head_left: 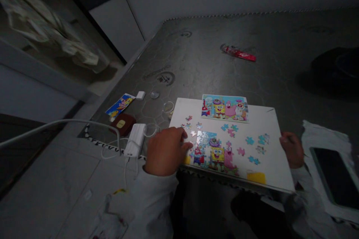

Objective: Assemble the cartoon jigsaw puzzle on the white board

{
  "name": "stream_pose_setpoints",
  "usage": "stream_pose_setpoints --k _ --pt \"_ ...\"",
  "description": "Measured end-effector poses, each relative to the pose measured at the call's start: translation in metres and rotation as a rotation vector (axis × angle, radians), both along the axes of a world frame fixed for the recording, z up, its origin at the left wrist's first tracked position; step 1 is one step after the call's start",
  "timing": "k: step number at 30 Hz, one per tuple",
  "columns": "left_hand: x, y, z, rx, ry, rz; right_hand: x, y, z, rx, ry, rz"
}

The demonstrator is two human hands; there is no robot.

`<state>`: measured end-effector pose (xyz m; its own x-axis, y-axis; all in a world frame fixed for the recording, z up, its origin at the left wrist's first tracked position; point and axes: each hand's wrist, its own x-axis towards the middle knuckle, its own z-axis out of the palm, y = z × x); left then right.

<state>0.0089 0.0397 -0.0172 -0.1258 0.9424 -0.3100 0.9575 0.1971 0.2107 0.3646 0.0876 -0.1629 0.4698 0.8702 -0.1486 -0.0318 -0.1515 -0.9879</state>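
A white board (267, 123) lies tilted at the near edge of the mat, with a partly joined cartoon jigsaw puzzle (215, 153) on it. Over the board's left side is my left hand (166, 151), its thumb and forefinger apart beside loose puzzle pieces (193, 133); nothing shows between them, and its other fingers are hidden. My right hand (293, 149) is closed on the board's right edge. More loose puzzle pieces (250, 140), blue and pink, are scattered right of the joined part. A cartoon picture card (224, 108) rests along the board's far edge.
To the left are a white power bank (135, 140) with cables, a brown case (123, 124), a blue cartoon card (120, 105) and clear round lids (151, 130). A phone (335, 175) lies on white tissue at right. A red wrapper (239, 52) sits farther back.
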Motion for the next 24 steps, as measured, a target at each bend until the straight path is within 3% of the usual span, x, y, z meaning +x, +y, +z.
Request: stream_pose_setpoints --k 14,24 --pt "0.009 0.008 -0.009 -0.02 -0.149 0.027 0.0 -0.004 -0.007 0.035 0.005 0.021" --pt "0.009 0.007 -0.006 -0.023 -0.169 0.036 0.006 -0.003 -0.012 0.009 0.011 0.039"
